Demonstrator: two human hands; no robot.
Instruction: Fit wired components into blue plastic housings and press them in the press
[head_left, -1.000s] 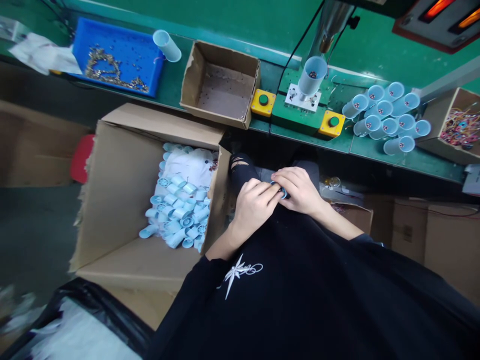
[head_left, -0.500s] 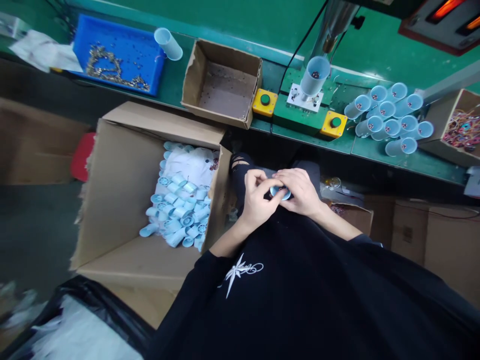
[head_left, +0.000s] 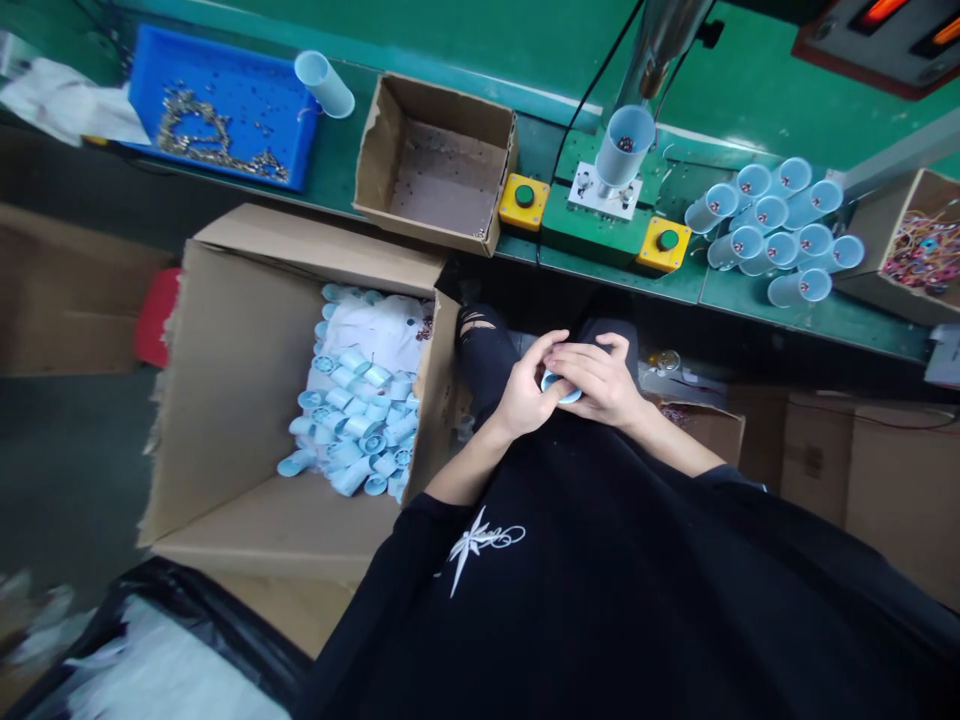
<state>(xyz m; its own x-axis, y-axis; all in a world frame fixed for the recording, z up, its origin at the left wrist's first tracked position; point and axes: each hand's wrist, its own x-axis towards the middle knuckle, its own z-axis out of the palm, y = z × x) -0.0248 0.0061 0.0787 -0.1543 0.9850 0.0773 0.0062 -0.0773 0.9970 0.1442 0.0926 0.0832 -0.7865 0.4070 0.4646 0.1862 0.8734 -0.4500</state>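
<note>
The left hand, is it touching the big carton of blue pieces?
Apart: the head view shows a dark trouser leg in the gap between the left hand and the carton.

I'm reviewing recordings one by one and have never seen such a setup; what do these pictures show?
No robot here: a person works with two bare hands, filmed by one head-worn camera looking forward and down. The left hand and right hand hold a round light-blue piece, partly hidden. On the green bench are a blue tray of metal parts, a cardboard box, a machine bearing a blue cup, and a group of similar cups. A larger carton holds many light-blue tubes.
</note>
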